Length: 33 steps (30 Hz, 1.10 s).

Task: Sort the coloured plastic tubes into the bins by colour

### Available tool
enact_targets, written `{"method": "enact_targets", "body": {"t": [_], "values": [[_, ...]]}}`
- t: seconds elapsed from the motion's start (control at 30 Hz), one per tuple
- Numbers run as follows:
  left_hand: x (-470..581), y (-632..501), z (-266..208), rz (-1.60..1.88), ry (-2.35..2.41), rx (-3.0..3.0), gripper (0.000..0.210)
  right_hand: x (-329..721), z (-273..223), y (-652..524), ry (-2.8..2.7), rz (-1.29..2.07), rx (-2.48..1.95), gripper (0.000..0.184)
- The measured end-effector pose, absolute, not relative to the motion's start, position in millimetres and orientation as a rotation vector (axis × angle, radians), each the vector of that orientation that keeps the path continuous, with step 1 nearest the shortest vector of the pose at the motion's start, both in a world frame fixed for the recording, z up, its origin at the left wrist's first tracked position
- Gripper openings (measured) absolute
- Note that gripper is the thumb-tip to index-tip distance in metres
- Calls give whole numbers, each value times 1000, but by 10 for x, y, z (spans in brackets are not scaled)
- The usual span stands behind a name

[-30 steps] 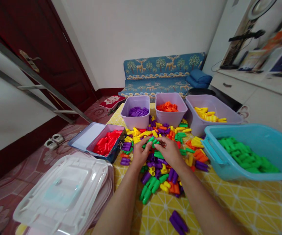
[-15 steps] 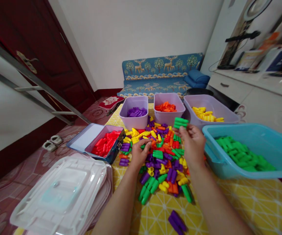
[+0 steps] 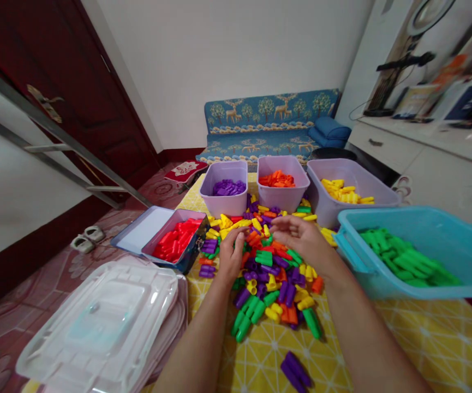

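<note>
Head view: left fingers (image 3: 233,236) and right fingers (image 3: 288,222) curve half-spread, empty, over coloured pieces (image 3: 264,258)

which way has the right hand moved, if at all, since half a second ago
Yes: the right hand has moved left, away from the turquoise bin and closer to the left hand.

Single head-worn camera; faces forward and downward over the table (image 3: 416,338); left hand (image 3: 231,255) and right hand (image 3: 304,240) near frame centre, at close range; sofa (image 3: 260,139) farther back
</note>
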State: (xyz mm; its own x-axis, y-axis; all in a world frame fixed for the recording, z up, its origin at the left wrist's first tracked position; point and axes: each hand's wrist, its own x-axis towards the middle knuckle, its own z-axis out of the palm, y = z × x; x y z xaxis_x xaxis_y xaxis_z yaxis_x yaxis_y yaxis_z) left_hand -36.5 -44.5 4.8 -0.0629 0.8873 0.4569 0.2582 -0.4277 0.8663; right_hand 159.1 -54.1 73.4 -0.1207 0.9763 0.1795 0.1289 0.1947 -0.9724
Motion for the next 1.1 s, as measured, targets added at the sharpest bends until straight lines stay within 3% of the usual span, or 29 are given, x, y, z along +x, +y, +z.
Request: {"method": "enact_targets", "body": {"t": [0.13, 0.33, 0.5, 0.6, 0.7, 0.8, 0.97, 1.1], "values": [[-376, -433, 25, 1546, 1188, 1643, 40, 1403, 499, -584, -2099, 789, -1256, 37], [-399, -448, 68, 1584, 1194, 1810, 31, 1383, 338, -415, -1847, 464, -1604, 25], [-429, -507, 90, 1603, 1717, 1941, 24, 1496, 314, -370, -1816, 514, -1620, 20], [-435, -518, 72, 1392, 1949, 1955, 23, 1507, 267, -345, -1693, 686, -1483, 18], [-425, -517, 70, 1201, 2014, 2015, 28, 1481, 352, -332, -1260, 853, -1216, 29], [-412, -505, 74, 1069, 1938, 2104, 32, 1502, 599, -378, -784, 785, -863, 29], [-423, -417, -3, 1148, 1594, 2170, 45, 1733, 959, -499, -379, 545, -552, 5], [-433, -343, -112, 1236, 1471, 2079, 49, 1895, 1017, -526, -199, 625, -496, 18]]}}
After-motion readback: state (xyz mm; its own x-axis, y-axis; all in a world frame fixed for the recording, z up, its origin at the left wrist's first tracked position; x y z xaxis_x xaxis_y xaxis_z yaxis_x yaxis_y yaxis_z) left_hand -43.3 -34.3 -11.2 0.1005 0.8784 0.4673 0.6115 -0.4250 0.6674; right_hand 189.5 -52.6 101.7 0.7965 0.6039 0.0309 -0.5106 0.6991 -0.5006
